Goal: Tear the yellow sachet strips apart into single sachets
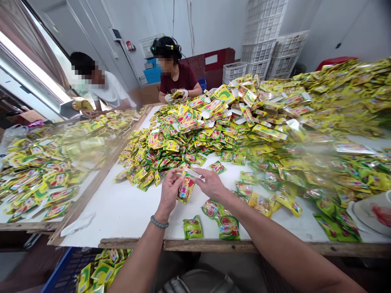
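Over the white tabletop (122, 207), my left hand (170, 188) grips a small yellow and green printed box (185, 189) by its left side. My right hand (211, 183) pinches the box's upper end, where a white flap shows. A beaded bracelet (159, 222) is on my left wrist. Below the box lies a green candy packet (192, 227), with another green packet (229, 226) to its right near the table's front edge. Beyond my hands rises a heap of green packets (165, 156), with yellow boxes (214, 108) piled on top.
Below the table's left front edge stands a blue crate (62, 270) of boxes. A wooden strip (100, 179) divides the table from another heap at left. Two people work across the table, one in a maroon shirt (183, 77). White crates (259, 36) are stacked behind; a white container (374, 213) stands right.
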Available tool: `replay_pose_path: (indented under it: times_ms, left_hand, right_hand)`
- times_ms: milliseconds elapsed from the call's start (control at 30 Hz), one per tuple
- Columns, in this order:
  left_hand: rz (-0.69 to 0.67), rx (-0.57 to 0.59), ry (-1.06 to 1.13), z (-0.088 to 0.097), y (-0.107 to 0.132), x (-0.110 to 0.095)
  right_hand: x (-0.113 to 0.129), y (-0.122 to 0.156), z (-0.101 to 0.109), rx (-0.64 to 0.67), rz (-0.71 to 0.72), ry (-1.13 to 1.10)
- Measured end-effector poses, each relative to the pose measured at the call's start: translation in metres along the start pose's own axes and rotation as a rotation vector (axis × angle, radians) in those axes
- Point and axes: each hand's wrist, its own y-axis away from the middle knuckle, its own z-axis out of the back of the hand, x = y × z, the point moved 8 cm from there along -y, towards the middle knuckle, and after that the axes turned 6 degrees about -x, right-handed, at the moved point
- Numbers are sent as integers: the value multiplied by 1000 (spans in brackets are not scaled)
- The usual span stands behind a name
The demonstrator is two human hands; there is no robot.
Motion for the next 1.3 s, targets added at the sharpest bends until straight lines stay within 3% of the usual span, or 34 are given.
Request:
replay_pose_path:
  times_ms: [100,200,400,567,800,967,1100,1200,1300]
  left_hand:
    - [10,-67,22,4,1,-2]
    - [7,-81,15,5,3,-3]
    - [77,-69,48,2,5,2]
    - [90,-42,30,-1,4,4]
    - [94,-84,73,6,4,4]
    - [76,-192,123,20,4,4]
    - [90,-188,131,22,7,7]
    - [71,-134,47,24,8,-10]
    - [43,-80,-235,49,16,-50]
  right_hand:
    - [7,1,-1,47,31,-27]
    - [4,1,-5,100,-42,-136]
    - [-10,-1,-1,-17,-179,-190]
    - [-25,-1,-3,26,-306,-392]
    - [-8,1,-7,182,-175,-341]
    - [14,13,-14,97,-5,-58]
    - [15,16,-20,126,-9,-14]
    - [12,11,-14,141,-41,-43]
    - [13,12,-12,216,-17,19]
